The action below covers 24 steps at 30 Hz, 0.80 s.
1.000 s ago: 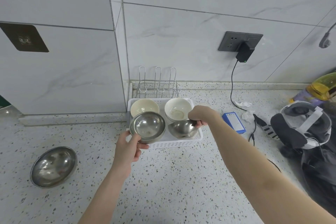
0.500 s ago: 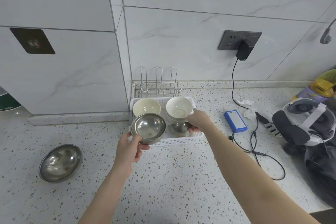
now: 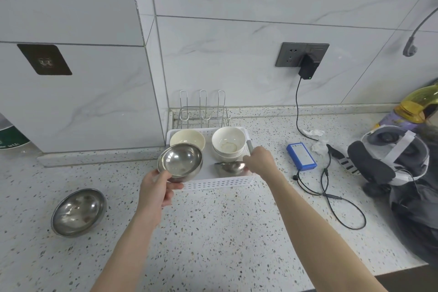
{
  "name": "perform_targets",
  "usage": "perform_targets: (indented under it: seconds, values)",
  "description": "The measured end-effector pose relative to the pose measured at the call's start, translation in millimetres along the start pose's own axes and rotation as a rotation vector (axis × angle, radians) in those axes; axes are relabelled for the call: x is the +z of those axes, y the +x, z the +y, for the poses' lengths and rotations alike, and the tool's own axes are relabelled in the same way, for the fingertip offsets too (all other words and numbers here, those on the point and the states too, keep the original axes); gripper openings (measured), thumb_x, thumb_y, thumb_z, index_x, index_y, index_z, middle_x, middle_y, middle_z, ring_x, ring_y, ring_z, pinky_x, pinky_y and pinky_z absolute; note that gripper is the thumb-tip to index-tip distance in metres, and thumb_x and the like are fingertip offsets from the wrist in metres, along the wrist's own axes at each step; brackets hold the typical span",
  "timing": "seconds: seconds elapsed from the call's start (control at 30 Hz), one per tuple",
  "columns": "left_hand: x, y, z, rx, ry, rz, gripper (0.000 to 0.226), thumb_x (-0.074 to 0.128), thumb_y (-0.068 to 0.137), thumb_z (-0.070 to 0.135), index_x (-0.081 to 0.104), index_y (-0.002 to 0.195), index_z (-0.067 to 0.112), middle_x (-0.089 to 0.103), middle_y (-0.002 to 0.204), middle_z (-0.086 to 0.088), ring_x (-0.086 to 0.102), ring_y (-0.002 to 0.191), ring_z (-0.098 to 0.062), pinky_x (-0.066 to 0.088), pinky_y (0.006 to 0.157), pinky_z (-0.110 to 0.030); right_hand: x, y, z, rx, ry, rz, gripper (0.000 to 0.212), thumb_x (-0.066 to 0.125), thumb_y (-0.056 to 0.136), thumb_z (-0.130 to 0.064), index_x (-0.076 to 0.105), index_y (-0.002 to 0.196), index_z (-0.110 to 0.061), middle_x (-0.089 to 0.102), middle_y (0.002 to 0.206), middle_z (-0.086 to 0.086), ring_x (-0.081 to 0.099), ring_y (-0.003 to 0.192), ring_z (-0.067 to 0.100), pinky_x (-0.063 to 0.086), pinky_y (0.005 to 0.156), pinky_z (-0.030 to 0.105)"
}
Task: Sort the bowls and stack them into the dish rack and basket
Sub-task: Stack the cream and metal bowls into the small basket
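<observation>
Looking down from the head camera, the only view, you hold 1 steel bowl [image 3: 180, 161] in your left hand [image 3: 157, 191], the fingers curled around its near rim, and it hangs above the front left corner of the white basket [image 3: 220, 182]. Your right hand [image 3: 259, 161] reaches into the front right part of the basket, where its fingers pinch the rim of a second steel bowl [image 3: 231, 167] that sits low inside, either just set down or about to be; I cannot tell which.

I judge the task as about half done. Inside the basket you already have 1 cream bowl [image 3: 188, 138] at the back left and a white stack [image 3: 228, 144] at the back right, which looks like 2 bowls nested. A third steel bowl [image 3: 78, 212] waits on the surface, well apart to the left. The wire dish rack [image 3: 203, 114] behind the basket holds nothing yet.

So I count 3 steel bowls, 1 cream bowl and probably 2 white ones, with 1 basket and 1 rack. What is left, in my view: place the bowl from your left hand, bring the last steel bowl, and decide which bowls go into the rack.
</observation>
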<state>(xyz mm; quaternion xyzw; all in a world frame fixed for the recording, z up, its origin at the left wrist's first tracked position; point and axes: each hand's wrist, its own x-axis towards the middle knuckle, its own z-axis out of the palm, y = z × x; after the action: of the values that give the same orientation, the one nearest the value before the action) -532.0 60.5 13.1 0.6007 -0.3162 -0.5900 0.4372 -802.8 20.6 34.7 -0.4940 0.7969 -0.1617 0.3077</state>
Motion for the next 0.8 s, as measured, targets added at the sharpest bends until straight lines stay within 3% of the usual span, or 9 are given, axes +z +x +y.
perform_targets:
  seconds: [0.07,0.1,0.17,0.27,0.33,0.4,0.53,0.7,0.8]
  values:
    - [2.0,1.2,0.8,0.002,0.001,-0.005,0.026,0.052,0.092,0.010,0.058,0.117,0.004,0.074,0.078,-0.023,0.040,0.036,-0.010,0.025,0.031,-0.018,1.6,-10.7,-2.3,-0.075,0.084,0.025,0.035,0.053,0.088,-0.014,0.061,0.121,-0.005,0.070,0.104,0.011,0.059,0.071,0.015,0.041,0.052,0.019]
    - [4.3,1.3,1.2,-0.002,0.005,-0.013,0.024,0.051,0.093,0.010,0.059,0.114,0.003,0.074,0.078,-0.023,0.041,0.035,-0.010,0.025,0.031,-0.018,4.7,-18.8,-4.3,-0.130,0.135,0.021,0.041,0.056,0.090,-0.019,0.057,0.130,-0.011,0.069,0.106,0.005,0.060,0.072,0.013,0.041,0.050,0.016]
    - [9.7,1.5,2.1,-0.026,0.014,-0.026,0.021,0.052,0.092,0.010,0.061,0.110,0.003,0.074,0.077,-0.021,0.043,0.035,-0.009,0.026,0.031,-0.018,14.2,-35.0,-8.9,-0.252,0.222,-0.063,0.049,0.061,0.090,-0.026,0.050,0.138,-0.023,0.069,0.101,-0.002,0.060,0.065,0.011,0.046,0.047,0.015]
    - [15.9,2.2,3.8,-0.089,0.032,-0.044,0.016,0.054,0.092,0.011,0.062,0.103,0.003,0.075,0.077,-0.020,0.046,0.035,-0.008,0.026,0.031,-0.018,28.1,-47.0,-13.4,-0.382,0.236,-0.165,0.059,0.064,0.089,-0.030,0.039,0.143,-0.038,0.067,0.117,-0.004,0.066,0.061,0.012,0.056,0.057,0.021]
    - [16.5,4.0,5.6,-0.135,0.045,-0.055,0.016,0.056,0.090,0.011,0.063,0.101,0.002,0.075,0.078,-0.023,0.043,0.035,-0.009,0.026,0.032,-0.019,31.9,-49.1,-16.0,-0.434,0.176,-0.197,0.062,0.065,0.088,-0.030,0.037,0.142,-0.041,0.068,0.113,0.004,0.069,0.059,0.009,0.059,0.069,0.029]
    - [15.1,7.5,7.8,-0.178,0.065,-0.071,0.014,0.057,0.089,0.012,0.063,0.099,0.003,0.075,0.079,-0.023,0.040,0.036,-0.009,0.027,0.032,-0.019,34.5,-49.7,-18.5,-0.472,0.131,-0.227,0.060,0.066,0.087,-0.029,0.040,0.139,-0.041,0.069,0.094,0.014,0.071,0.061,0.010,0.058,0.076,0.038]
    - [10.2,14.4,9.5,-0.259,0.057,-0.138,0.019,0.058,0.089,0.014,0.063,0.101,-0.001,0.075,0.081,-0.022,0.037,0.035,-0.008,0.027,0.029,-0.018,37.3,-45.3,-21.9,-0.434,0.085,-0.252,0.049,0.066,0.087,-0.034,0.049,0.134,-0.037,0.056,0.083,-0.014,0.071,0.058,0.007,0.043,0.056,0.022]
    - [3.4,21.9,7.4,-0.300,0.106,-0.180,0.027,0.058,0.090,0.021,0.063,0.107,0.000,0.076,0.082,-0.017,0.037,0.036,-0.008,0.025,0.029,-0.017,40.8,-37.5,-24.5,-0.408,0.141,-0.321,0.029,0.068,0.086,-0.034,0.057,0.112,-0.035,0.056,0.094,-0.023,0.071,0.057,0.011,0.047,0.061,0.026]
    - [0.8,26.7,8.1,-0.297,0.251,-0.185,0.030,0.057,0.092,0.035,0.061,0.109,0.011,0.078,0.085,-0.012,0.040,0.038,-0.008,0.024,0.032,-0.016,41.0,-34.5,-27.4,-0.398,0.157,-0.333,0.021,0.071,0.081,-0.035,0.058,0.097,-0.040,0.059,0.089,-0.037,0.071,0.055,0.011,0.043,0.054,0.019]
